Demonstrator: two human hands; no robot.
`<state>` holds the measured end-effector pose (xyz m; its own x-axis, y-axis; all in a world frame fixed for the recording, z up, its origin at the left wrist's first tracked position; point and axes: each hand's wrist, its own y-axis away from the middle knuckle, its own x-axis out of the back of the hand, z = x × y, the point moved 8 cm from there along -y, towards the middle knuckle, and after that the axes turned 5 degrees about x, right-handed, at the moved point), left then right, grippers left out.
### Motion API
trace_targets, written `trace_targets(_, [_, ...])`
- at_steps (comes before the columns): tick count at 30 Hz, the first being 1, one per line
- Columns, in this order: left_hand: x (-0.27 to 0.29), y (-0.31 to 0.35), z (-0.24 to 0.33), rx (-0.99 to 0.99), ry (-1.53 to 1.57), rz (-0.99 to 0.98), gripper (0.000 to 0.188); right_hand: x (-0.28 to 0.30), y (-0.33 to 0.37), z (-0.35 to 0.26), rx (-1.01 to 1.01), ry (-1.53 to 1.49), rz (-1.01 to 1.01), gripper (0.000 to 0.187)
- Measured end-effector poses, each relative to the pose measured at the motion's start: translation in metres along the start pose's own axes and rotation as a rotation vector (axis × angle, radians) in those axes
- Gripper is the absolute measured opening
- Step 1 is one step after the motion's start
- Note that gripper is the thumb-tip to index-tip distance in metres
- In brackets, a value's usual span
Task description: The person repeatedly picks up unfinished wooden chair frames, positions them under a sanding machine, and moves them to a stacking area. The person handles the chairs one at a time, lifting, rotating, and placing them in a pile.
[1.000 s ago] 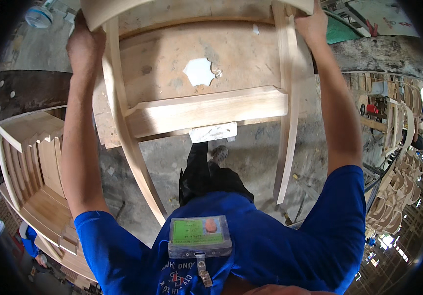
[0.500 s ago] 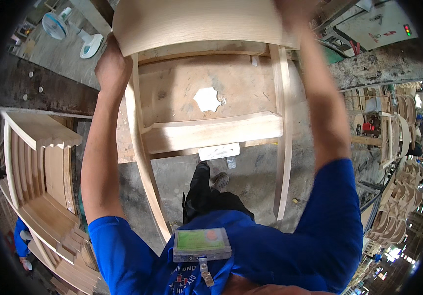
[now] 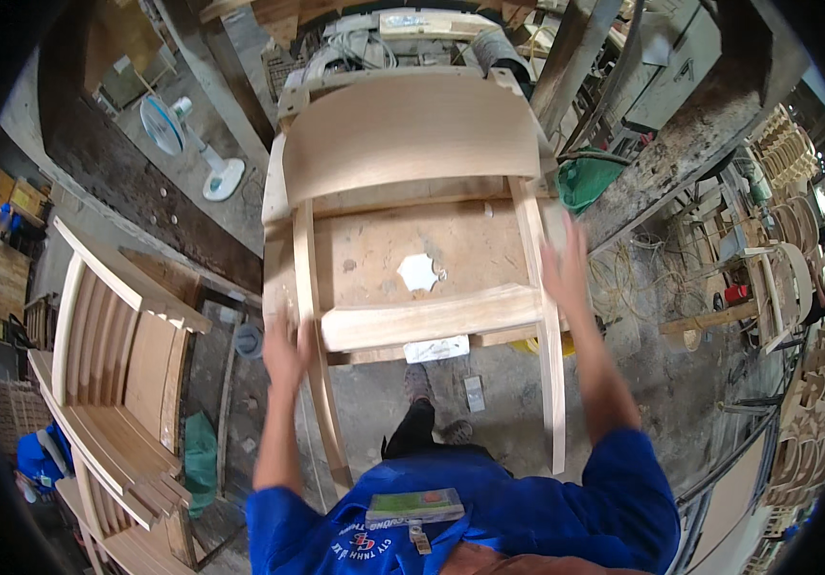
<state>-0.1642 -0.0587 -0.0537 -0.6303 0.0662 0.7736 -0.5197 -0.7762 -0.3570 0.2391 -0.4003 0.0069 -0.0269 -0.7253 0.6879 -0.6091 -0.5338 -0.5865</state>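
An unfinished wooden chair-back frame (image 3: 432, 321) with a wide curved top panel and two long legs lies tilted over a worn wooden bench top (image 3: 374, 254) that has a white patch. My left hand (image 3: 286, 350) is beside the frame's left leg, blurred, fingers up and apart. Spread open, my right hand (image 3: 563, 268) sits just outside the right leg, near the cross rail. Neither hand clearly grips the wood. My blue sleeves come in from the lower edge.
Stacked slatted wooden chairs (image 3: 115, 364) stand at my left. A white floor fan (image 3: 178, 125) is at the far left, a green bag (image 3: 585, 182) behind the bench. Curved chair parts (image 3: 805, 383) and cables crowd the right side. A machine (image 3: 412, 34) sits beyond the bench.
The frame, gripped high by both hands before, has moved away and down over the bench. Both hands have slid down its legs and opened.
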Motion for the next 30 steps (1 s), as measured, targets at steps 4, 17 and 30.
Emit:
trace_targets(4, [0.035,0.208,-0.043,0.617,0.422,-0.323,0.055,0.062,0.303,0.048,-0.692,-0.328,-0.561,0.049])
trace_targets(17, [0.017,0.223,0.008,1.019,0.649,-0.444,0.078,0.095,0.288,0.018,-1.047,-0.464,-0.288,0.05])
trace_targets(30, [-0.017,0.103,0.006,0.909,0.671,-0.475,0.069,0.034,0.202,0.037,-1.153,-0.529,-0.288,0.052])
